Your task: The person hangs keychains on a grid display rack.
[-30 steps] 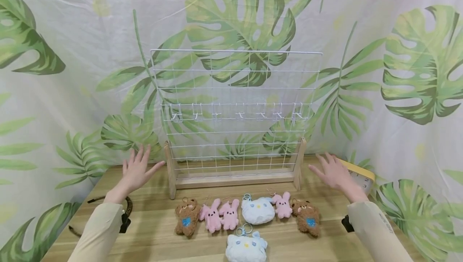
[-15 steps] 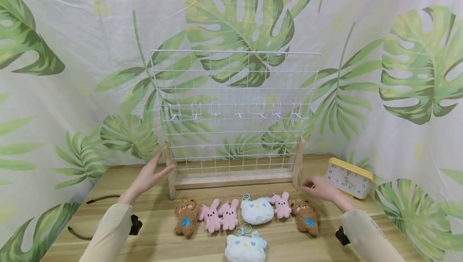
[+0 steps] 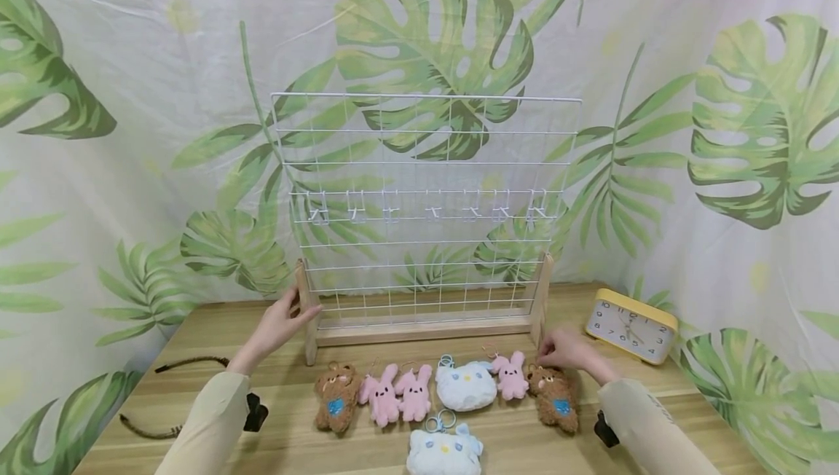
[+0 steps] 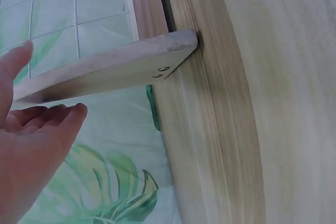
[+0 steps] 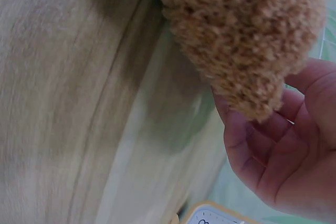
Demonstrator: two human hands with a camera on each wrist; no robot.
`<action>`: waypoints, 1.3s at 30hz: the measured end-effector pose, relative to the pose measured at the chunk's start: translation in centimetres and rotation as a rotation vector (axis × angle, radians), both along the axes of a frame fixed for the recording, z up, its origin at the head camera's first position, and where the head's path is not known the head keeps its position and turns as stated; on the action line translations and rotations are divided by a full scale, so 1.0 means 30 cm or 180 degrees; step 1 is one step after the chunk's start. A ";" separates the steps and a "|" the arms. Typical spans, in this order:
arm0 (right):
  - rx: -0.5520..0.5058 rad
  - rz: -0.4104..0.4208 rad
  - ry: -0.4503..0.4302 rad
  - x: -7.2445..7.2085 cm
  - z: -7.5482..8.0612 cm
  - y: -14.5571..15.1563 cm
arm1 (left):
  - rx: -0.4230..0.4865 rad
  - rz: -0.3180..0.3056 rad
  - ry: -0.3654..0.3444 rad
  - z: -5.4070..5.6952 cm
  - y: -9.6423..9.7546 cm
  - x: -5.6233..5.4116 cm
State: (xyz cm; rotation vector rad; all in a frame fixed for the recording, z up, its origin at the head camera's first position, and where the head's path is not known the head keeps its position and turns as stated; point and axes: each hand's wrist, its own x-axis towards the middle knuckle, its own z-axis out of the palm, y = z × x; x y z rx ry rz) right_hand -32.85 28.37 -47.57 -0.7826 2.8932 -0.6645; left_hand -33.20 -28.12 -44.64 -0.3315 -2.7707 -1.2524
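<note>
At the rack's left wooden upright, my left hand (image 3: 278, 326) has its thumb in front and its fingers bent behind, gripping the white wire grid rack (image 3: 426, 334). The left wrist view shows the fingers (image 4: 71, 121) close along the wooden upright (image 4: 118, 66). My right hand (image 3: 570, 352) pinches at the top of the right brown bear keychain (image 3: 553, 402), which lies on the table; its ring is hidden by the fingers. In the right wrist view the bear's fluffy body (image 5: 236, 30) covers the fingertips.
Several white hooks (image 3: 432, 213) hang across the grid. Another brown bear (image 3: 337, 398), pink rabbits (image 3: 414, 395) and two white plush keychains (image 3: 467, 386) lie before the rack. A yellow clock (image 3: 632, 326) stands right; a dark braided cord (image 3: 190, 363) lies left.
My left hand has moved right from above the table to the rack's left upright. The right hand has come down and left from near the clock to the brown bear, its fingers curling in.
</note>
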 end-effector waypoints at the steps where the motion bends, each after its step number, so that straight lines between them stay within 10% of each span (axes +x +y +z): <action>1: 0.0020 -0.0007 0.0013 0.000 -0.004 -0.002 | 0.0005 0.0007 -0.0005 -0.001 0.000 0.001; 39: -0.0203 -0.0581 -0.0112 0.007 -0.041 -0.044 | 0.0067 0.0071 0.0054 -0.009 0.013 0.018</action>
